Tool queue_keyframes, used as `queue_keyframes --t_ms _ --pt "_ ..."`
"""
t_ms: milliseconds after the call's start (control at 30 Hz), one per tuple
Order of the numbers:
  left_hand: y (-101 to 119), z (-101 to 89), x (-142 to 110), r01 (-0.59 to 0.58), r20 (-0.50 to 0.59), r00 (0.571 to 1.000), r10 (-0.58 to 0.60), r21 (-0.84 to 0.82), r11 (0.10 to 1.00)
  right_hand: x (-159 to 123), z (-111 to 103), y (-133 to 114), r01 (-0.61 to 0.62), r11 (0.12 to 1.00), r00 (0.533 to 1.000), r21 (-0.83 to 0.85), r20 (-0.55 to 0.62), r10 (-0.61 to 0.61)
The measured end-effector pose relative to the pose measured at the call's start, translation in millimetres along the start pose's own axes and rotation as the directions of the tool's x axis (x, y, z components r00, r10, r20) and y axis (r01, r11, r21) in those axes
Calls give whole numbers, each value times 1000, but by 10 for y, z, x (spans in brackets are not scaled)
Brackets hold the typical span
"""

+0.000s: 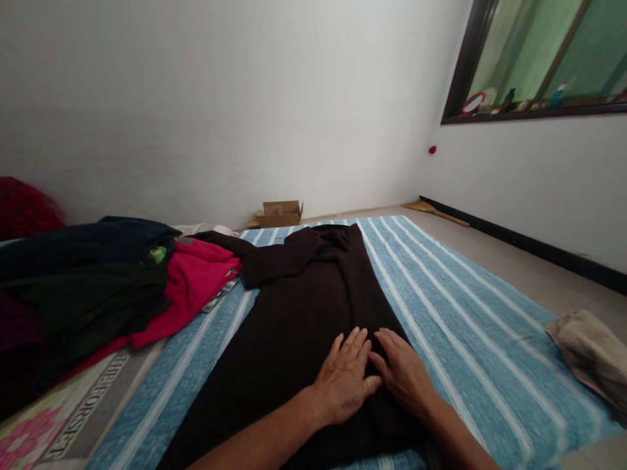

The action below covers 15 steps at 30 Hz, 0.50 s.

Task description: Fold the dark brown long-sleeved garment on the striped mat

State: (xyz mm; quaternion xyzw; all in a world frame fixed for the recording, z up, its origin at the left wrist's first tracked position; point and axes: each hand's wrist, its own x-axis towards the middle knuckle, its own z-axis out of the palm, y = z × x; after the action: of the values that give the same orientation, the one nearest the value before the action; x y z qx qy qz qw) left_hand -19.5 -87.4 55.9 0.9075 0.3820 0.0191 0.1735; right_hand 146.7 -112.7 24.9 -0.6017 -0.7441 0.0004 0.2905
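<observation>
A dark brown long-sleeved garment [304,313] lies spread over a blue striped cloth, its collar end away from me. One sleeve is folded across its upper part, and the other side runs in a fold down the right. My left hand [347,378] rests flat on the garment's lower right part, fingers stretched forward and thumb out to the right. Close beside it, my right hand [402,369] lies on the garment's right edge with its fingers extended. Neither hand grips the fabric.
A heap of clothes [88,281], dark and bright pink, lies at the left. The blue striped cloth [455,313] covers the surface under the garment. A cardboard box [280,214] stands by the wall. At the right edge sits a crumpled beige cloth [590,349].
</observation>
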Motion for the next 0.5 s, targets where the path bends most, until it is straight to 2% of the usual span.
queue_keyframes --t_ms 133,300,500 --pt "-16 17 -110 5 -8 1000 -5 0 1000 -85 181 49 -21 994 1000 -105 -1 21" --pt "3 4 -179 14 11 1000 -14 -3 1000 -83 143 22 -37 989 997 -142 62 46" --pt "91 -114 -211 69 59 996 -67 -19 997 -80 91 -14 -54 984 990 -167 116 74"
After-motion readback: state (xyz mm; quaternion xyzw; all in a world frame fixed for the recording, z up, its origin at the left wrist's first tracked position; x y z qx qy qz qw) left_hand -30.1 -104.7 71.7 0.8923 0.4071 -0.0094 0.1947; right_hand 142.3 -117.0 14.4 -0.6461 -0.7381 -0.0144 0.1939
